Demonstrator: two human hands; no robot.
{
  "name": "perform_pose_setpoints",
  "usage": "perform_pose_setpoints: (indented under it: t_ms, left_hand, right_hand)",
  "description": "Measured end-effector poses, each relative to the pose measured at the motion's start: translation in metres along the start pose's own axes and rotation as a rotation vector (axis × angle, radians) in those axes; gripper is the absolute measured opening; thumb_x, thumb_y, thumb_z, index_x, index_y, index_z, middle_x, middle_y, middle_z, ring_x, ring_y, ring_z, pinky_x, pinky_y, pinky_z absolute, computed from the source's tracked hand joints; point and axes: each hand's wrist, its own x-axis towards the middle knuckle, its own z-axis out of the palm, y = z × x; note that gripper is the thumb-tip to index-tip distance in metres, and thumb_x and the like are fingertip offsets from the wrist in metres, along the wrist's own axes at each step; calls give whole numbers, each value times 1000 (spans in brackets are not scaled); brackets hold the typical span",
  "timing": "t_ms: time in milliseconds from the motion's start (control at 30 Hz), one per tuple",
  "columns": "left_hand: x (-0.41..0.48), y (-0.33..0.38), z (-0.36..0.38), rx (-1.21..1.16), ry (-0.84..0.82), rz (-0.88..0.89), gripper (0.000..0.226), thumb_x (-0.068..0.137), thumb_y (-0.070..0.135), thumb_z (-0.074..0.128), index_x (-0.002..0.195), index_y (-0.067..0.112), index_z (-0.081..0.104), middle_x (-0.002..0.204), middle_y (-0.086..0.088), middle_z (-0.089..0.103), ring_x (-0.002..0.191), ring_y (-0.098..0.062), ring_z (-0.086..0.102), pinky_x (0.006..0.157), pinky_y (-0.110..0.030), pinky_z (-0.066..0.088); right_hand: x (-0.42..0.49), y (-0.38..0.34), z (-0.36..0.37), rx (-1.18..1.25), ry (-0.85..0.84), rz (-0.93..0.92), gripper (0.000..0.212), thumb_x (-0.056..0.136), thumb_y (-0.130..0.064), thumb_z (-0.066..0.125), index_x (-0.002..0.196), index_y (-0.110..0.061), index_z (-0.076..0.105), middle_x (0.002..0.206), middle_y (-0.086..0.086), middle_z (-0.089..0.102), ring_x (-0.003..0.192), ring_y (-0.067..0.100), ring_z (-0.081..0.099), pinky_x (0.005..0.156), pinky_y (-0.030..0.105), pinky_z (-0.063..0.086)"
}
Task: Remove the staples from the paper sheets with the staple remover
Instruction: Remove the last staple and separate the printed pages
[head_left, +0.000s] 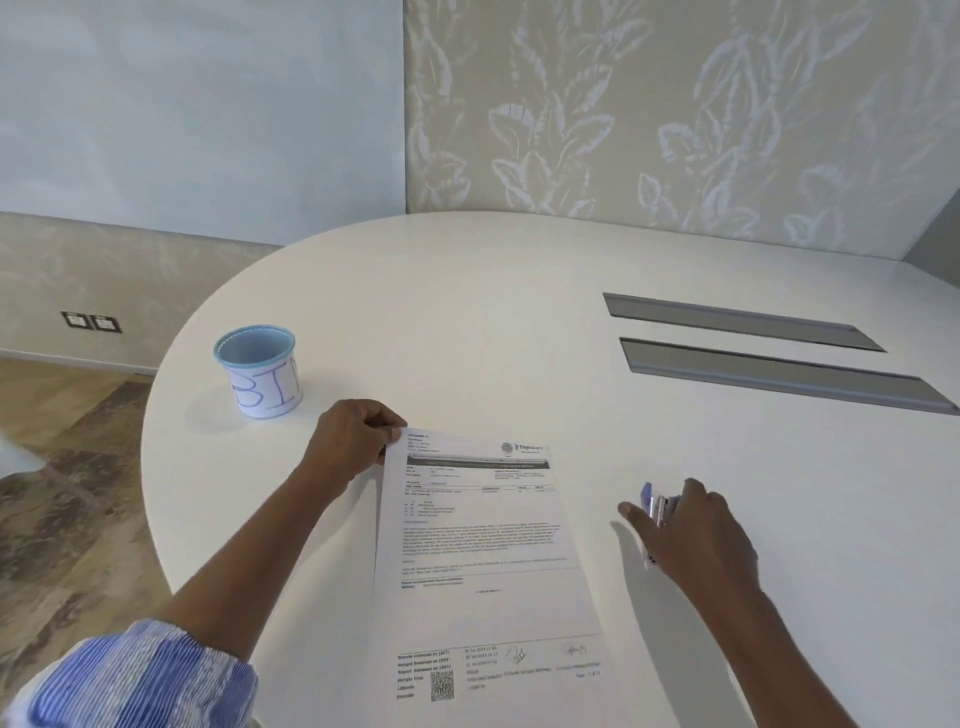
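Printed paper sheets (483, 551) lie on the white table (493, 322) in front of me. My left hand (348, 441) pinches their top left corner, which is lifted a little off the table. To the right of the sheets, my right hand (696, 530) grips the staple remover (657, 506), a blue and metal tool that shows only between the fingers and thumb. No staple is visible at this size.
A small blue-rimmed cup (260, 374) with a paper label reading "BIN" stands at the table's left. Two grey slots (769, 348) are set into the tabletop at the right. The table's curved edge runs close on the left.
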Motion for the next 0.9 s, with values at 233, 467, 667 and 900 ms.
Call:
perform_pose_setpoints:
  t_ms: [233, 467, 667, 900]
  left_hand:
    - [-5, -11, 10, -34, -13, -40, 18, 93, 0, 68, 85, 11, 79, 78, -5, 81, 67, -19, 76, 66, -29, 63]
    - [-5, -14, 13, -53, -34, -30, 18, 94, 2, 67, 86, 13, 80, 77, -2, 80, 59, -10, 72, 62, -25, 57]
    - [-13, -4, 24, -71, -76, 23, 20, 94, 3, 68, 85, 16, 80, 79, -3, 81, 60, -9, 71, 60, -23, 56]
    - [-27, 22, 37, -59, -133, 156, 20, 94, 6, 67, 82, 18, 79, 75, 10, 80, 60, 0, 68, 59, -14, 52]
  right_hand:
    - [13, -5, 7, 138, 5, -77, 30, 98, -40, 60, 98, -10, 61, 93, 10, 61, 86, 34, 61, 69, 33, 38]
    - [13, -19, 1, 381, -42, -367, 30, 92, -24, 70, 122, -25, 68, 104, 2, 67, 81, 8, 69, 68, 16, 42]
    - [5, -50, 2, 605, -43, -495, 36, 84, -7, 64, 109, -33, 56, 105, -22, 72, 98, -11, 63, 76, -1, 40]
    - [8, -86, 8, 467, 71, -815, 20, 88, -17, 76, 106, -14, 67, 102, -3, 62, 85, 12, 61, 75, 29, 51]
